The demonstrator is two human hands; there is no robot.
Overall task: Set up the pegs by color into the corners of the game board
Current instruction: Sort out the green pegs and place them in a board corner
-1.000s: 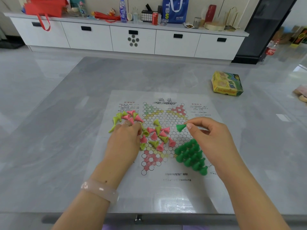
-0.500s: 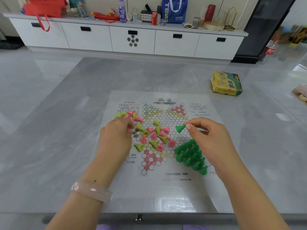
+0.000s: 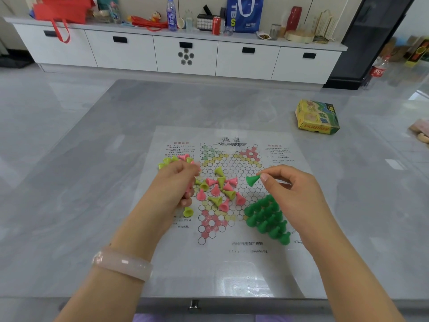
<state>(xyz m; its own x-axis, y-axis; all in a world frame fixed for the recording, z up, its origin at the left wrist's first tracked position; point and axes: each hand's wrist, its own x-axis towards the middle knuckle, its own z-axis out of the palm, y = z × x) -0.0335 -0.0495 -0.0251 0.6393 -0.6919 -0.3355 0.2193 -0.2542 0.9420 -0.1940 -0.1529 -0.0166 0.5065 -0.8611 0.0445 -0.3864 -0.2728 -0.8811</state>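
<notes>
A paper game board (image 3: 228,259) printed with a hexagonal star of circles lies flat on the grey counter (image 3: 69,205). The right hand (image 3: 294,196) hangs over the right part of the board, its thumb and forefinger pinched on the narrow tip of a dark green peg (image 3: 251,180), which is lifted clear of the paper with its wide base turned to the left. Just near of that hand, a cluster of dark green pegs (image 3: 267,217) stands packed together in the near right corner of the star, the pegs touching one another.

The left hand (image 3: 175,184) is over the left edge of the star, fingers curled down and inward; pink shows between the fingers, so its grip seems closed on pink pegs, though how many cannot be told. Just far of its knuckles a small heap of yellow-green and pink pegs (image 3: 176,159) lies on the left margin of the board. Between the two hands, loose pink and yellow-green pegs (image 3: 220,189) lie scattered and tipped over the middle of the star, mixed together. One yellow-green peg (image 3: 188,211) stands alone just near the left hand's fingertips. A pale pink bangle (image 3: 121,266) circles the left wrist.

Well apart, at the far right of the counter, sits a yellow and green cardboard box (image 3: 316,117).
</notes>
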